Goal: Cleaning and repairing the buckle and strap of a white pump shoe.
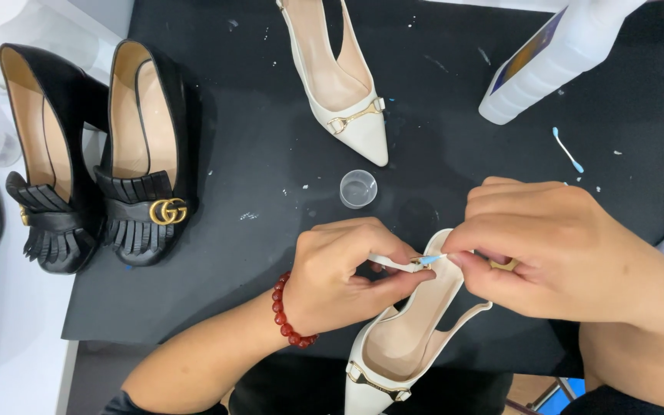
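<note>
My left hand, with a red bead bracelet on its wrist, pinches the heel strap of a white pointed slingback shoe lying toe toward me. My right hand holds a blue-tipped cotton swab against the strap by its small buckle. Farther away, the matching white shoe lies with its toe pointing at me. A small clear cup stands between the two shoes.
A black mat covers the table. Two black fringed heeled shoes with gold buckles stand at the left. A white plastic bottle lies at the top right, with a used blue swab below it.
</note>
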